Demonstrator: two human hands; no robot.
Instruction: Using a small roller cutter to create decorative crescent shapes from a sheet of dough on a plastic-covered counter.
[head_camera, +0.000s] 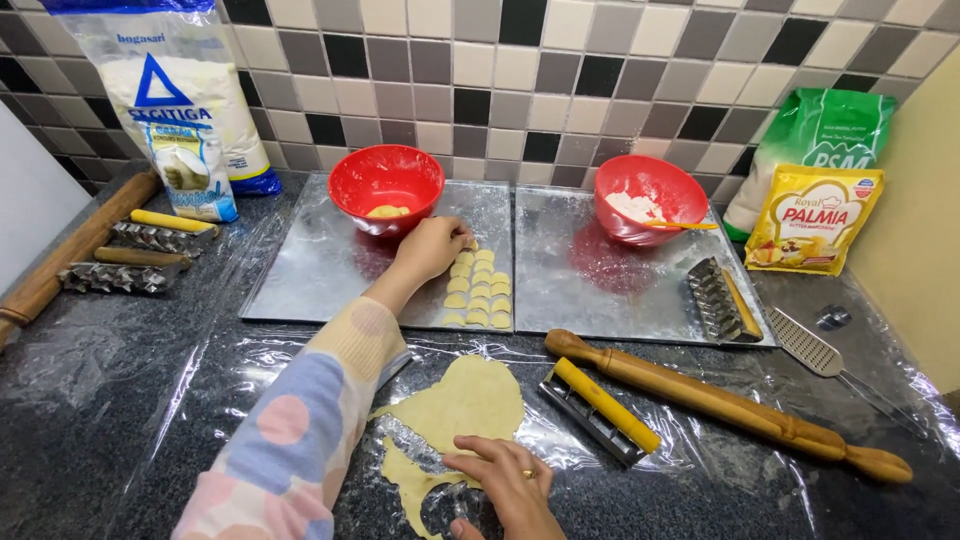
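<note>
My left hand (432, 247) reaches over the left metal tray (310, 270), fingertips down at the top of two rows of small pale dough pieces (478, 290); whether it pinches one is hidden. My right hand (508, 484), wearing a ring, rests flat on the lower part of a rolled-out yellow dough sheet (465, 400) lying on clear plastic wrap on the dark counter. A cutout gap shows in the dough beside that hand.
A red bowl with dough (386, 185) and a red bowl with flour (650, 200) sit on two trays. A yellow-handled cutter (600, 408), rolling pin (720, 400), crimped mould (718, 298), grater (815, 345), more cutters (140, 250), flour bag (180, 100), margarine packets (815, 215).
</note>
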